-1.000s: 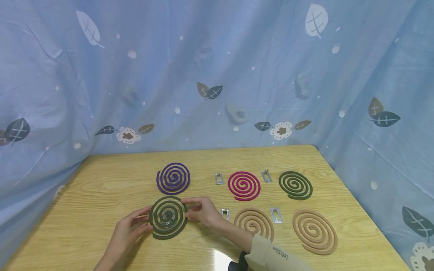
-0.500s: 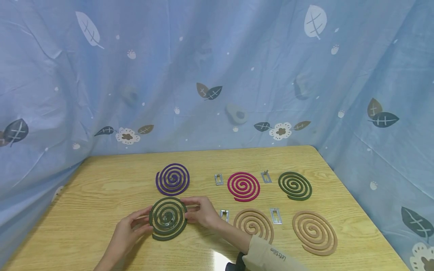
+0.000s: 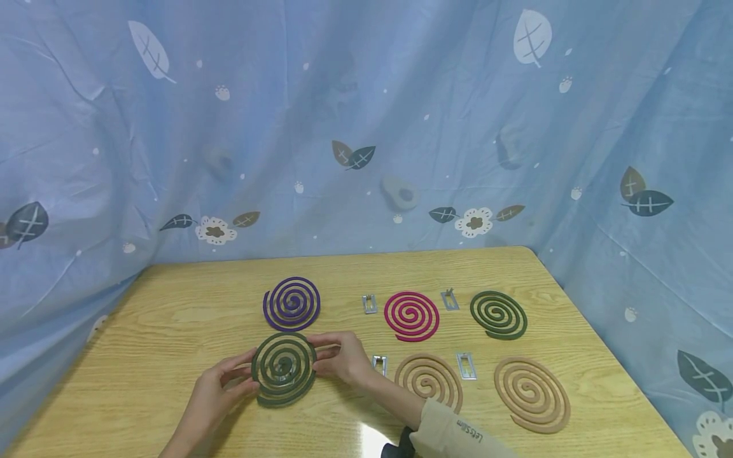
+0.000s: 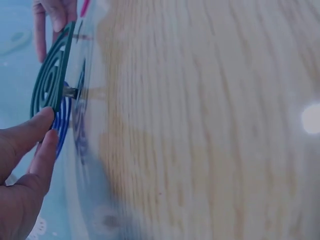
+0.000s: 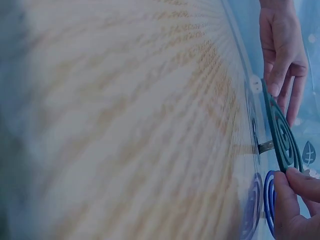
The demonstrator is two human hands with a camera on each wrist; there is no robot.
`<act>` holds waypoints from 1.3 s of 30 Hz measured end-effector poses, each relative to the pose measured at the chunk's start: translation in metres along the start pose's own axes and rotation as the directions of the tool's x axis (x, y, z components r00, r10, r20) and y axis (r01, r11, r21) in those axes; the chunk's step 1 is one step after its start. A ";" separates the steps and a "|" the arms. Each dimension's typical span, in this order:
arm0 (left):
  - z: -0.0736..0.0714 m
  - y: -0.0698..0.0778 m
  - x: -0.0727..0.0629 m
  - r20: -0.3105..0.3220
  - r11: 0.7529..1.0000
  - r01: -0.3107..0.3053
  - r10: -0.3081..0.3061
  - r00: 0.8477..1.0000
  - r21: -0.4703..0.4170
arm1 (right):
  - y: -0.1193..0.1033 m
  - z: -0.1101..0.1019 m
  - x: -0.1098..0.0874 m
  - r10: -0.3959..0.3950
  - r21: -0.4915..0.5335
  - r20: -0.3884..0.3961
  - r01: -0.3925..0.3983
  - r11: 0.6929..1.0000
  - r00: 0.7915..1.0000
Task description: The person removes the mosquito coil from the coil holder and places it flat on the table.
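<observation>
A dark green mosquito coil (image 3: 284,364) is held level a little above the table by both hands. My left hand (image 3: 213,391) pinches its left rim between thumb and fingers, and my right hand (image 3: 346,361) pinches the opposite rim. Under the coil's centre, a small metal coil stand (image 4: 70,92) shows in the left wrist view. Whether the coil's centre is fixed on the stand's tip I cannot tell. Just behind it lies a purple mosquito coil (image 3: 293,303), which looks blue in the wrist views.
To the right on the wooden table (image 3: 189,312) lie a pink coil (image 3: 410,312), another green coil (image 3: 497,312) and two tan coils, one (image 3: 529,388) near the right edge. Several metal stands (image 3: 369,303) lie among them. My right forearm partly covers the nearer tan coil (image 3: 426,383).
Both hands stay on the green coil's rim in almost the same place. The coil has barely shifted, and the other coils and stands have not moved.
</observation>
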State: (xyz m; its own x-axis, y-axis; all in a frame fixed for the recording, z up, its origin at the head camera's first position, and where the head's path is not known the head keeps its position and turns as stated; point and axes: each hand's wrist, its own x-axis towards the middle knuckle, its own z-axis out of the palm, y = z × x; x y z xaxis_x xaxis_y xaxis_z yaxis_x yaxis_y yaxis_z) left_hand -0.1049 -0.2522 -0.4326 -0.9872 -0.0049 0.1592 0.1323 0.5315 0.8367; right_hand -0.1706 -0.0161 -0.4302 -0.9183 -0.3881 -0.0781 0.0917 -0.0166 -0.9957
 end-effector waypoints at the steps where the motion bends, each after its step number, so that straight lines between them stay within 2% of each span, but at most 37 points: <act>1: 0.000 0.000 0.000 -0.002 1.000 0.000 -0.001 1.000 -0.015 | 0.000 -0.001 0.000 -0.007 0.001 0.003 0.007 1.000 1.000; 8: 0.002 -0.002 0.000 -0.022 0.996 -0.039 0.037 0.999 -0.077 | -0.004 -0.004 -0.002 -0.013 0.028 0.011 0.012 1.000 1.000; 15: 0.004 -0.003 0.002 -0.034 0.990 -0.057 0.053 0.998 -0.128 | -0.006 -0.006 -0.002 -0.008 -0.080 -0.002 0.008 0.997 1.000; 23: 0.007 -0.001 -0.001 -0.046 0.990 0.000 -0.007 0.999 -0.140 | -0.005 -0.005 -0.006 0.010 -0.146 -0.011 -0.011 0.989 1.000; 32: 0.010 0.007 -0.002 -0.034 0.989 0.083 -0.088 0.996 -0.126 | -0.005 -0.009 -0.008 0.002 -0.075 -0.027 -0.004 0.997 1.000; 35: 0.011 0.007 -0.002 -0.045 0.992 0.065 -0.070 0.997 -0.105 | -0.005 -0.009 -0.009 0.012 -0.046 -0.027 -0.013 0.999 1.000; 39: 0.012 0.006 -0.003 -0.058 0.996 0.011 -0.016 0.998 -0.086 | -0.005 -0.011 -0.010 0.008 -0.054 -0.038 -0.010 0.998 0.999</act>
State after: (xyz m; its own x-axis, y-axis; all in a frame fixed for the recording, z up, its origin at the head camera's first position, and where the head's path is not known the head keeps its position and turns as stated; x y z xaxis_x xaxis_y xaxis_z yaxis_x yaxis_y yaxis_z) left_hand -0.1026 -0.2386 -0.4343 -0.9824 -0.0619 0.1760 0.1290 0.4562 0.8805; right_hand -0.1662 -0.0022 -0.4247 -0.9314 -0.3532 -0.0878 0.0798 0.0371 -0.9961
